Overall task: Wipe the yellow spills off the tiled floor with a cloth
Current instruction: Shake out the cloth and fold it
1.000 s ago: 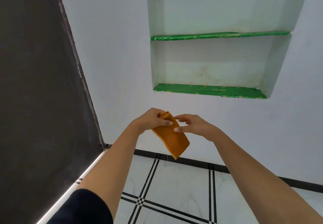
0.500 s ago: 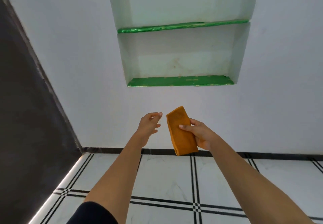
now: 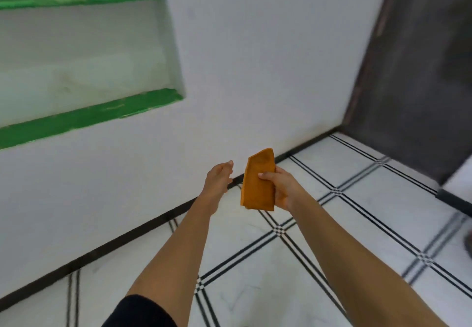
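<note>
1. Cloth (image 3: 258, 181): orange, folded into a narrow oblong, held upright in the air above the floor, in front of the wall's foot.
2. Right hand (image 3: 281, 188): closed on the cloth, thumb across its front face, fingers wrapped behind its right edge.
3. Left hand (image 3: 217, 177): empty, fingers loosely spread and extended, just beside the cloth but not touching it.
4. Tiled floor (image 3: 357, 211): white tiles with black double-line borders; no yellow marks can be made out in the visible area.
5. Wall niche (image 3: 84, 53): recessed, with green-edged shelves, upper left.
6. Dark door (image 3: 421, 58): far right, meeting the floor.
7. Black sleeve (image 3: 138, 312): on the person's left upper arm.
</note>
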